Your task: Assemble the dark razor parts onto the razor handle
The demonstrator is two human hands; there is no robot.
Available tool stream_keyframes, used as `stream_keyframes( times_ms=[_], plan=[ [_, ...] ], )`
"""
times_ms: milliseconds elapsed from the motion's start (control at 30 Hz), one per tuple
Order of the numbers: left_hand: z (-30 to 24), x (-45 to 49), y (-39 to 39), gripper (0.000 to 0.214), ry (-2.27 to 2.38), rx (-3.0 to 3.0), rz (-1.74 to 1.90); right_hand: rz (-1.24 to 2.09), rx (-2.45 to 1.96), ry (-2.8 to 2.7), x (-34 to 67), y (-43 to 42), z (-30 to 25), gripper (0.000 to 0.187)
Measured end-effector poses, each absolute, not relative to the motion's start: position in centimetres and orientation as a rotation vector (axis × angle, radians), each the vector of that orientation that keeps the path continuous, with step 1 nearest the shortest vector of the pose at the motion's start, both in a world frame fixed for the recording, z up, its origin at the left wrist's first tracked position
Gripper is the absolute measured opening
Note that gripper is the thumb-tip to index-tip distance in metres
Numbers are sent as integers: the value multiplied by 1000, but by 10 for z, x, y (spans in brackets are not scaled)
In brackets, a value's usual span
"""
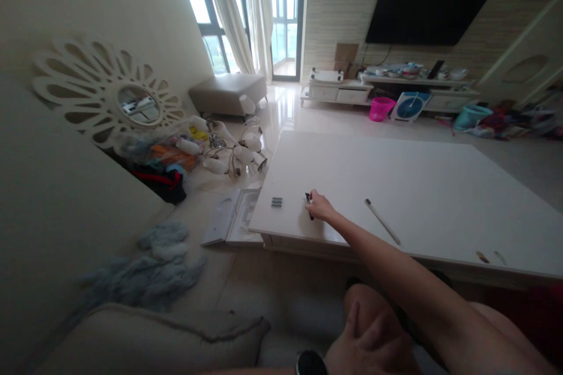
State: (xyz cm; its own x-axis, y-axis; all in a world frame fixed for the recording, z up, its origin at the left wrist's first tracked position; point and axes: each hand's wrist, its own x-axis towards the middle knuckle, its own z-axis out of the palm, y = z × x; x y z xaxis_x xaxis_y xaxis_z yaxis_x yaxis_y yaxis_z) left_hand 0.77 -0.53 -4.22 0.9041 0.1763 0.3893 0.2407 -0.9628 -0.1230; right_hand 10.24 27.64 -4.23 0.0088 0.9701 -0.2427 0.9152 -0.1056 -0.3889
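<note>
My right hand [322, 206] reaches over the left part of the white table [431, 181]. Its fingers are closed on a small, slim black object [311, 216] whose kind I cannot make out; the dark ends show above and below the fingers. Left of that hand, three short grey rods [276, 202] lie side by side on the tabletop. To its right rests a thin pale stick [383, 222] with a dark end. Low in the view, my left hand [363, 345] lies with fingers apart on my bent knee, a black watch [311, 363] at its wrist.
Two small flat items [482, 257] lie near the table's front right edge. An opened white box [243, 217] sits on the floor by the left end. Beyond it are a lamp with several white shades [244, 154], a bench [229, 91] and a pink basket [380, 109].
</note>
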Motion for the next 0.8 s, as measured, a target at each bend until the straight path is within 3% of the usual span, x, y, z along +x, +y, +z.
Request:
stream_keyframes(
  times_ms=[367, 800],
  plan=[
    [-14, 4, 0, 47, -307, -3137, -437, 651, -2029, -2149, 62, 275, -52, 31],
    [-14, 3, -1, 51, -297, -3239, -397, 307, -1817, -2421, 85, 268, -26, 21]
  ],
)
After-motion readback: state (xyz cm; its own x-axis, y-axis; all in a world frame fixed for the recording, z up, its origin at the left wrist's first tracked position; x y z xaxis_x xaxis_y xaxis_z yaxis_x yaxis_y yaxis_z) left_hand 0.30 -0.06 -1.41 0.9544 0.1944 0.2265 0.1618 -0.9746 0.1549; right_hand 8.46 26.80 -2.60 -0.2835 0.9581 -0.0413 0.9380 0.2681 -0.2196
